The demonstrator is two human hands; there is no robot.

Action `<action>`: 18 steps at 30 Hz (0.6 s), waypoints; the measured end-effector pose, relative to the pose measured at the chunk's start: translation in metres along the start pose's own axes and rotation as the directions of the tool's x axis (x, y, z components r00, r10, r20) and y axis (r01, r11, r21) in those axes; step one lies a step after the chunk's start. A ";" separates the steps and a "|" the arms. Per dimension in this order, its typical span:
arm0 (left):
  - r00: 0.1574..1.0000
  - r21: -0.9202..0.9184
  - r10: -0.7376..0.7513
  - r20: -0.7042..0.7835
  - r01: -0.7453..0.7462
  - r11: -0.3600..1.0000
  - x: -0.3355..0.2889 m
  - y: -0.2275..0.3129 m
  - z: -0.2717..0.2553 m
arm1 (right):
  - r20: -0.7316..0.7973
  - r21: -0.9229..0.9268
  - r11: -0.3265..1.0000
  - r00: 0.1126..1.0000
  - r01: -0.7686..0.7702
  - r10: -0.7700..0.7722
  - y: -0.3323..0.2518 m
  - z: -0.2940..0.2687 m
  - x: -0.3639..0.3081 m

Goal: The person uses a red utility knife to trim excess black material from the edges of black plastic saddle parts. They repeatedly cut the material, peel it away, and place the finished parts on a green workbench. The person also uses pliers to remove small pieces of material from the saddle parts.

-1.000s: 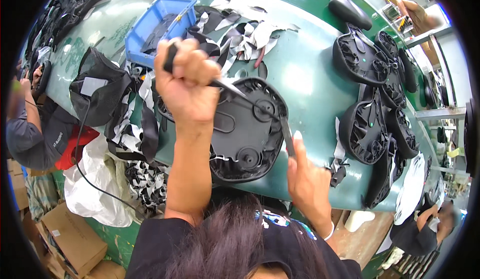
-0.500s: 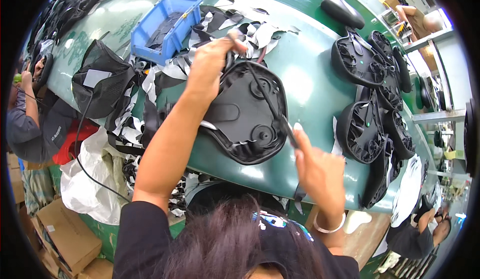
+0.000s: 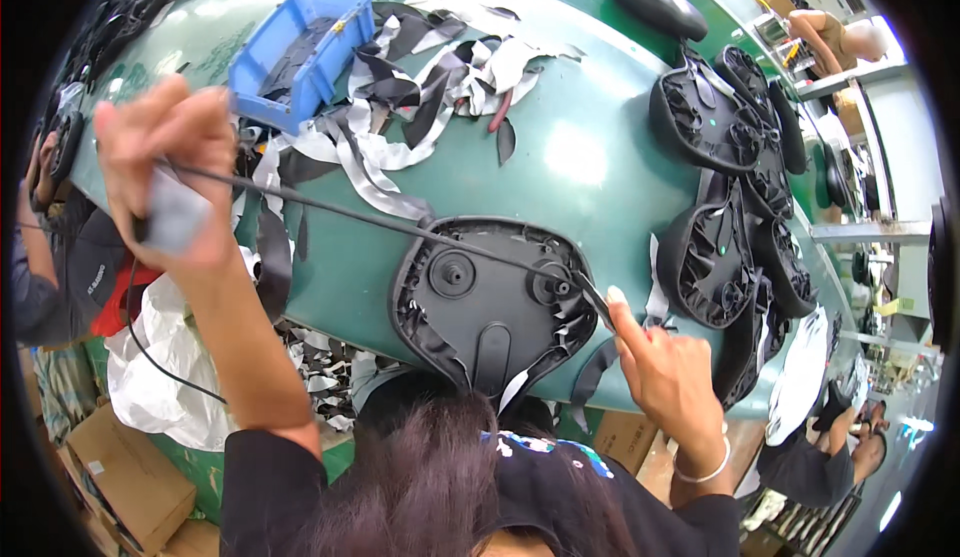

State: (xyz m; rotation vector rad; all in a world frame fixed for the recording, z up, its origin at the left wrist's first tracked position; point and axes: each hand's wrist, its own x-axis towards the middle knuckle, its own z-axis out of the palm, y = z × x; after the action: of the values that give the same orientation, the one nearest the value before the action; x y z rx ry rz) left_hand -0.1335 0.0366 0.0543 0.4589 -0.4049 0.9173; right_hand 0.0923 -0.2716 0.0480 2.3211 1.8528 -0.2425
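Left hand [image 3: 135,162] swung outward, forearm [image 3: 245,347] slanted, strip [image 3: 290,195] clenched.

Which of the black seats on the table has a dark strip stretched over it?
The seat lying hollow side up before the person; the strip passes over it from the left hand. The other seats bunched at the right lie clear of it.

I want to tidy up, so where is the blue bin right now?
In the head view, the blue bin stands at the upper left of the green table, just left of the black and grey scraps.
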 end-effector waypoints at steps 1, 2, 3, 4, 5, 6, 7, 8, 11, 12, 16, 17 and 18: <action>0.996 -0.503 -0.082 0.029 0.086 0.860 0.013 0.002 -0.005 | -0.013 0.028 0.999 0.999 -0.042 0.042 -0.006 0.002 -0.008; 0.958 -0.038 -0.281 -0.054 0.279 0.959 0.010 -0.015 -0.006 | -0.032 0.047 0.996 0.996 -0.077 0.078 -0.012 0.001 -0.010; 0.867 0.726 -0.478 -0.143 0.420 0.545 0.008 -0.034 -0.010 | -0.063 0.020 0.999 0.997 -0.033 0.034 -0.012 -0.001 -0.006; 0.733 0.933 -0.647 -0.210 0.348 0.092 0.009 -0.055 -0.015 | -0.087 -0.013 1.000 0.996 0.001 -0.002 -0.010 -0.006 0.003; 0.461 0.866 -0.756 -0.465 0.060 -0.496 0.022 -0.082 -0.016 | -0.108 -0.046 0.999 0.994 0.018 -0.023 -0.006 -0.010 0.013; 0.475 0.857 -0.798 -0.370 -0.159 -0.491 0.023 -0.095 -0.017 | -0.123 -0.002 0.998 0.991 0.058 -0.058 0.003 -0.013 0.018; 0.468 0.804 -0.840 -0.273 -0.369 -0.467 0.019 -0.107 -0.022 | -0.099 0.101 0.992 0.993 0.082 -0.072 0.015 -0.013 0.025; 0.491 0.942 -0.870 0.038 -0.309 -0.133 0.014 -0.119 -0.035 | -0.110 0.156 0.981 0.989 0.119 -0.102 0.023 -0.012 0.031; 0.681 0.900 -0.731 -0.043 0.345 0.268 0.006 -0.142 -0.034 | -0.126 0.098 0.987 0.986 0.124 -0.111 0.021 -0.001 0.027; 0.662 0.739 -0.705 -0.255 0.603 0.299 0.003 -0.145 -0.032 | -0.128 0.045 0.992 0.986 0.114 -0.107 0.016 0.003 0.022; 0.823 0.315 -0.381 -0.422 0.527 0.789 0.021 -0.133 -0.021 | -0.028 0.180 0.980 0.996 -0.080 0.087 -0.010 0.020 -0.023; 0.872 0.374 -0.244 -0.424 0.414 0.830 0.027 -0.128 -0.019 | -0.067 0.391 0.913 0.986 -0.113 0.150 -0.015 0.032 -0.037; 0.933 0.313 -0.200 -0.299 0.294 0.903 0.031 -0.119 -0.012 | 0.133 0.659 0.681 0.941 -0.318 0.311 -0.028 0.029 -0.043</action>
State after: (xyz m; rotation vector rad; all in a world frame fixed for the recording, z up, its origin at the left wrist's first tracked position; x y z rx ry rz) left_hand -0.0163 0.0008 0.0358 0.6929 0.0659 0.7862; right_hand 0.0544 -0.3132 0.0284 3.0373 1.4532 -1.0319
